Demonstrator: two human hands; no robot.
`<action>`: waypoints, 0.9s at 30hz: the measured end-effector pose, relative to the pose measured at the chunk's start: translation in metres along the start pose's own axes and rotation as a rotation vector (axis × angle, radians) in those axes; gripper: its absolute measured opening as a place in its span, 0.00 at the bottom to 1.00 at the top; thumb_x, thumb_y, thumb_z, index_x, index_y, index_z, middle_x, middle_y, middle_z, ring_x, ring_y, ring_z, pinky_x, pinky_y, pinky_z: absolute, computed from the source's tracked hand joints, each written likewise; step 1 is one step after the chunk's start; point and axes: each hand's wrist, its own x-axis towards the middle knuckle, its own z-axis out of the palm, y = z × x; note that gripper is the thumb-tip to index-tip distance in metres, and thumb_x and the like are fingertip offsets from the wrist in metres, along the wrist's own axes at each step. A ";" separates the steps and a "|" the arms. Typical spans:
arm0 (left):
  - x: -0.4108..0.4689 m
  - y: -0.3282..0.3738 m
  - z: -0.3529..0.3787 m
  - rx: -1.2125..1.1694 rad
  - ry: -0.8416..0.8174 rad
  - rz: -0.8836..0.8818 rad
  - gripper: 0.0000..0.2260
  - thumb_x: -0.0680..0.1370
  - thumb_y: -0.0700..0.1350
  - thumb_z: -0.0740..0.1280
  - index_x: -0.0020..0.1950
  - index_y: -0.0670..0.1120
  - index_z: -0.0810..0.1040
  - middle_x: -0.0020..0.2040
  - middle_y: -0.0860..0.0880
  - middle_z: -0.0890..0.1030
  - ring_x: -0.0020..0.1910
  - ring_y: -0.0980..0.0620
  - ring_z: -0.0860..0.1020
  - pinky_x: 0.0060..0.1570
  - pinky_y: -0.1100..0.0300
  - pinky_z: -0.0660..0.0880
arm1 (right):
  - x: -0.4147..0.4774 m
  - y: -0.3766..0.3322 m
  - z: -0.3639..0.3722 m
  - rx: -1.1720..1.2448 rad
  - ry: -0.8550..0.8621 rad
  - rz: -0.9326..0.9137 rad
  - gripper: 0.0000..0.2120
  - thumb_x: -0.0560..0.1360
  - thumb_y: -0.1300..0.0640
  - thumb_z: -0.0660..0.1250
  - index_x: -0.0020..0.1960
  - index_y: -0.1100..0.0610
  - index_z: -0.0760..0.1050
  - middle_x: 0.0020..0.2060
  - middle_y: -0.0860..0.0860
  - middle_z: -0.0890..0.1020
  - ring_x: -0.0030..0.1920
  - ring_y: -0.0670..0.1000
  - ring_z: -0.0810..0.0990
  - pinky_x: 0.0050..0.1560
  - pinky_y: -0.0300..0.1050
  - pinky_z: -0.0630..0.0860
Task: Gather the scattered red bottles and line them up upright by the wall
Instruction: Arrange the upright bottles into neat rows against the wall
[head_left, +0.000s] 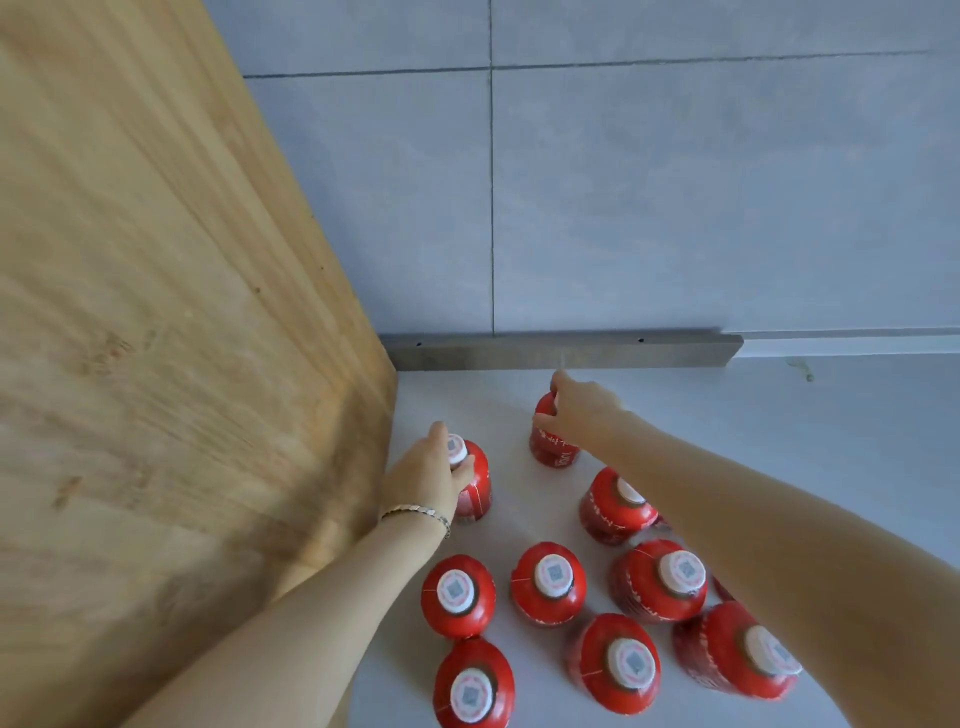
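Several red bottles with white caps stand upright on a pale floor. My left hand (423, 475) grips the neck of one red bottle (475, 493) close to the wooden panel. My right hand (582, 410) is closed over the top of another red bottle (551, 448), the one nearest the wall; its cap is hidden under my fingers. Behind my hands stand several more, among them a bottle (457, 597), a bottle (548, 582) and a bottle (657, 579).
A grey tiled wall (623, 208) rises ahead with a metal skirting strip (561, 352) along its foot. A tall wooden panel (156, 312) closes off the left side. Bare floor (831, 441) lies to the right of the bottles.
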 end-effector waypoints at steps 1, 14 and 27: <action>0.006 0.000 0.000 -0.036 0.029 -0.035 0.11 0.77 0.50 0.62 0.46 0.45 0.62 0.47 0.41 0.78 0.48 0.39 0.78 0.41 0.53 0.72 | 0.005 0.000 0.002 0.018 0.016 0.025 0.29 0.76 0.45 0.62 0.72 0.58 0.58 0.54 0.58 0.80 0.55 0.60 0.79 0.48 0.50 0.76; 0.121 0.001 -0.020 -0.251 0.217 -0.130 0.14 0.76 0.45 0.66 0.54 0.36 0.69 0.56 0.33 0.74 0.53 0.35 0.75 0.48 0.50 0.71 | 0.001 0.016 0.012 0.353 0.137 0.076 0.18 0.74 0.45 0.65 0.57 0.56 0.68 0.48 0.56 0.82 0.46 0.57 0.80 0.43 0.50 0.79; 0.129 0.005 -0.001 -0.515 0.197 -0.339 0.20 0.78 0.50 0.63 0.67 0.44 0.68 0.62 0.39 0.77 0.61 0.38 0.74 0.59 0.51 0.71 | 0.080 -0.077 0.006 0.450 0.191 -0.071 0.19 0.76 0.49 0.62 0.62 0.59 0.66 0.55 0.59 0.79 0.55 0.61 0.77 0.45 0.46 0.70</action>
